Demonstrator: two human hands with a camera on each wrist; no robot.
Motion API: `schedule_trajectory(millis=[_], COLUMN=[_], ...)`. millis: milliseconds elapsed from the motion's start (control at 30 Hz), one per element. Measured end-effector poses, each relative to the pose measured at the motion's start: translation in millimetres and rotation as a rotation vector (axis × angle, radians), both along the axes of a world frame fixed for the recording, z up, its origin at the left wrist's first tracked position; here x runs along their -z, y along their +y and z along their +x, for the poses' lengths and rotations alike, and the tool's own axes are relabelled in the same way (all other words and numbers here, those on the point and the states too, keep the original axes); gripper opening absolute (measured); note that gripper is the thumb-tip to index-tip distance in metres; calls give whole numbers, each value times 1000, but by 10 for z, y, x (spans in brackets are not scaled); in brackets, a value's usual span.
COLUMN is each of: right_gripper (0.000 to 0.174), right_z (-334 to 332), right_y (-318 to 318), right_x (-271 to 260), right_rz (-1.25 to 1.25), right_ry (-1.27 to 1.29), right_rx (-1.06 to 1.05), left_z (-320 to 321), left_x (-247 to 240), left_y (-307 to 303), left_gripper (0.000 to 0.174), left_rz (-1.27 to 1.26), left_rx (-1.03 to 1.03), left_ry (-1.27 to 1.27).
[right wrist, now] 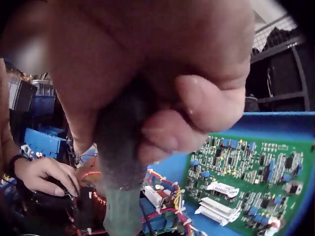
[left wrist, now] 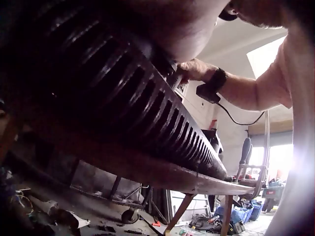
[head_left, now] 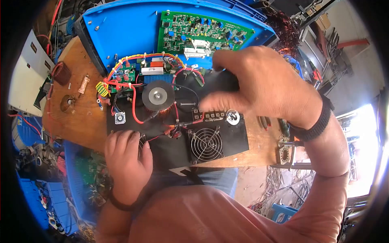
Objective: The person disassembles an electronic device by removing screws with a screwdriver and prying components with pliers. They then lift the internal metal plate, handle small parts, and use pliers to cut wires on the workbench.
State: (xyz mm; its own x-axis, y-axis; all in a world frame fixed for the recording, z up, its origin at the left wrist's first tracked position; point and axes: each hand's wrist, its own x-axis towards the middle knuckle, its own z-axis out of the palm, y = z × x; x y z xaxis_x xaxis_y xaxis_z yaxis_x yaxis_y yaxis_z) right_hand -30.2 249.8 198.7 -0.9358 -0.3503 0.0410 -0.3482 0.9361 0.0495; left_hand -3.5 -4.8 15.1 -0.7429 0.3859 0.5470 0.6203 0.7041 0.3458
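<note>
My right hand (head_left: pixel 271 85) is over the right side of an opened electrical unit, back of the hand up. In the right wrist view its fingers curl round the thick handle of a screwdriver (right wrist: pixel 120 201), dark above and green at the lower end. Its tip is hidden. My left hand (head_left: pixel 127 158) rests on the front left edge of the unit's black panel (head_left: pixel 168 150), fingers laid together, partly covering a fan there. Between the hands are a round coil (head_left: pixel 158 96), red and black wires, and a fan with a wire guard (head_left: pixel 206 145). A terminal strip (head_left: pixel 214 115) lies below my right thumb.
The unit's blue panel (head_left: pixel 125 32) stands upright behind, carrying a green circuit board (head_left: pixel 202 32). Underneath is a wooden table (head_left: pixel 60 117) with a copper coil and small parts at left. A blue crate (head_left: pixel 75 170) is below left. In the left wrist view, a slotted black side (left wrist: pixel 142 98) overhangs.
</note>
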Motion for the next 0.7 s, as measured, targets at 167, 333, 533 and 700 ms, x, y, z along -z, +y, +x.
schedule_trajectory(millis=[167, 333, 533, 700], right_gripper=[33, 25, 39, 45], right_z=[-11, 103, 52, 111], right_y=[182, 120, 45, 61], right_x=[89, 0, 27, -122], right_rz=[-112, -112, -32, -85], right_ry=[71, -25, -44, -180], right_rx=[-109, -16, 13, 117], left_z=[0, 7, 12, 6], left_x=[21, 36, 35, 101], left_y=[9, 9, 20, 22], left_gripper=[26, 24, 22, 25], left_rz=[15, 28, 32, 31], left_rx=[4, 4, -6, -20], left_ry=[17, 42, 46, 36])
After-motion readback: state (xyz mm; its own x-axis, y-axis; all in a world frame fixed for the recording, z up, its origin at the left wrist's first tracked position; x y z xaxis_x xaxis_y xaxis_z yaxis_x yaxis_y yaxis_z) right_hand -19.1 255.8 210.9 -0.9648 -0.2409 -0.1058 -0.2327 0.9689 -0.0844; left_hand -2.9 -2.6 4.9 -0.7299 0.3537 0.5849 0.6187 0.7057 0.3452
